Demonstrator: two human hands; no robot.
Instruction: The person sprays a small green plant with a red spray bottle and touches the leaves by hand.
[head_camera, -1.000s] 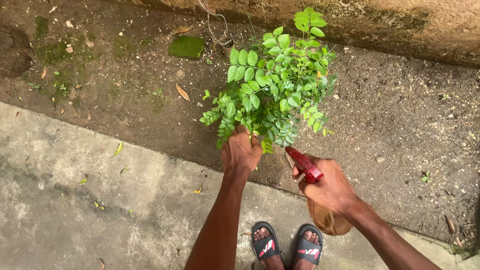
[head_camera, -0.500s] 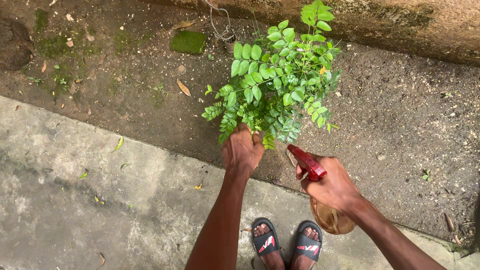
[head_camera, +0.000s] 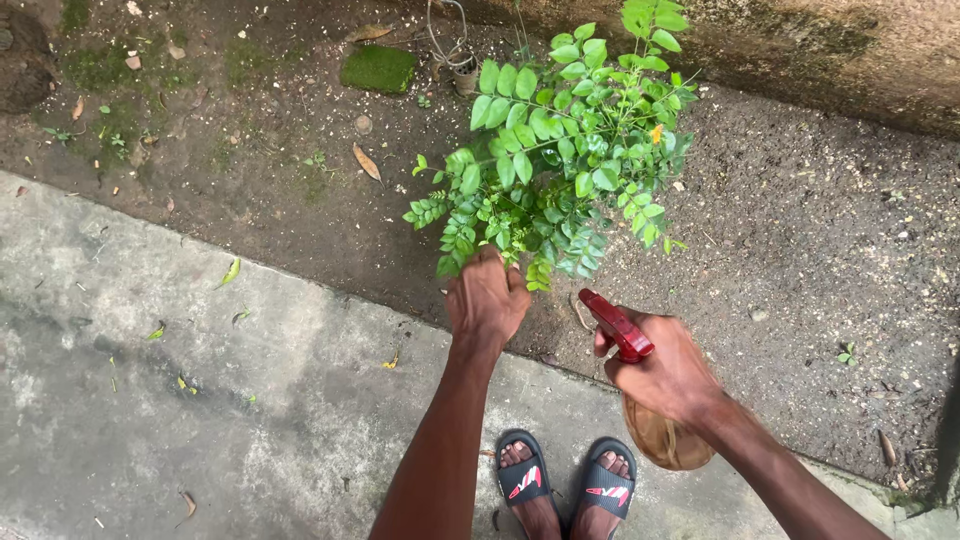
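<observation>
Nothing has moved: left hand (head_camera: 487, 300) grips plant (head_camera: 560, 160), right hand (head_camera: 665, 375) clasps spray bottle (head_camera: 640, 390).

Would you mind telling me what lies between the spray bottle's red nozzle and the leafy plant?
In the head view, only bare dark soil shows between the spray bottle in the right hand and the plant.

View: head camera, the only one, worn on the person.
Direction: steeply down and forward, over both arms to the feet (head_camera: 568, 488).
Nearness: close; plant (head_camera: 560, 150) at arm's reach.
Covers: concrete (head_camera: 150, 400), soil (head_camera: 800, 250), wall (head_camera: 800, 50) at top.
</observation>
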